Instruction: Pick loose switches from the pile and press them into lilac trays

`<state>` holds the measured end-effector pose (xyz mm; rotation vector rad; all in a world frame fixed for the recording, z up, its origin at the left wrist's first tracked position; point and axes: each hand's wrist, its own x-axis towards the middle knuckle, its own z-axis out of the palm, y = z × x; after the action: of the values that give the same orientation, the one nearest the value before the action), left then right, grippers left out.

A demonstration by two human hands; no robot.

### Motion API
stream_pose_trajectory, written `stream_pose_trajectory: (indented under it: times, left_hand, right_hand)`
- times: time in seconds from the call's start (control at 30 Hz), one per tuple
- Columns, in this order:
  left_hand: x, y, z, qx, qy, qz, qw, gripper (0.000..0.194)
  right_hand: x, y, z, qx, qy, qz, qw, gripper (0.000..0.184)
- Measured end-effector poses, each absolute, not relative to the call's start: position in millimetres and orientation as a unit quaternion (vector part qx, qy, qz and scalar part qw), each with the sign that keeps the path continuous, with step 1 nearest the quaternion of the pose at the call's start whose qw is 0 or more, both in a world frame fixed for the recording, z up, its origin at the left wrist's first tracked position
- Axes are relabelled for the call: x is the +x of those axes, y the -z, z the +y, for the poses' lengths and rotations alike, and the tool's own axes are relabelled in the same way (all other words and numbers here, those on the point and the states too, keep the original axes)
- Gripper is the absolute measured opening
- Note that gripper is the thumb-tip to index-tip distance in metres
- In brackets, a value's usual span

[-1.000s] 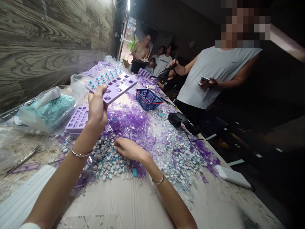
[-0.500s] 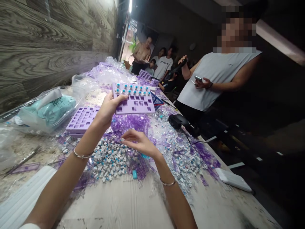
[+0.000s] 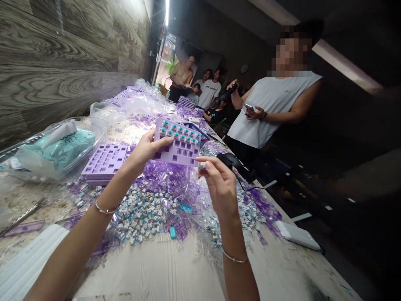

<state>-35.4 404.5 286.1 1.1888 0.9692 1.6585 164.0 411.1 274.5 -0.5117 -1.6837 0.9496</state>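
Observation:
My left hand (image 3: pixel 147 148) grips the left edge of a lilac keyboard plate (image 3: pixel 178 142) and holds it above the table. Blue switches fill the plate's upper rows; the lower rows have bare square holes. My right hand (image 3: pixel 219 184) is raised just below the plate's right corner, fingers pinched on a small switch (image 3: pixel 202 167). Beneath both hands lies a heap of loose blue-and-white switches (image 3: pixel 144 213) mixed with clear purple plastic pieces (image 3: pixel 175 175).
A second lilac plate (image 3: pixel 105 161) lies at the left beside a plastic bag of teal packets (image 3: pixel 56 148). A blue basket (image 3: pixel 197 131), a black device with cable (image 3: pixel 232 161) and a white box (image 3: pixel 297 235) sit along the right edge. A person in a sleeveless shirt (image 3: pixel 272 108) stands there; others stand farther back.
My right hand rose from the switch heap with a switch pinched in its fingers. My left hand swung the plate to the right and nearer. The view shifted a little.

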Motion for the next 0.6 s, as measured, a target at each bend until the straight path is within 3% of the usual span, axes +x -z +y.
stream_pose_trajectory:
  times: [0.13,0.23,0.37,0.6]
  left_hand:
    - [-32.0,-289.3,400.2,0.518,-0.631,0.377,0.438,0.034]
    - [-28.3,-290.7,398.5,0.534,-0.626,0.364,0.437,0.037]
    - [-25.3,-290.9,397.1,0.529,-0.629,0.361,0.44,0.036]
    - [-21.7,-293.4,393.6,0.481,-0.655,0.375,0.447,0.037]
  right_hand:
    - [175.0,-279.4,418.7,-0.257,-0.194,-0.684,0.654,0.017]
    - [179.7,-278.9,426.5,-0.267,-0.127,-0.651,0.699,0.015]
    - [178.1,-276.3,430.8,-0.238,-0.092,-0.66,0.707,0.012]
    - [172.3,-266.4,440.1,-0.242,-0.032,-0.724,0.645,0.015]
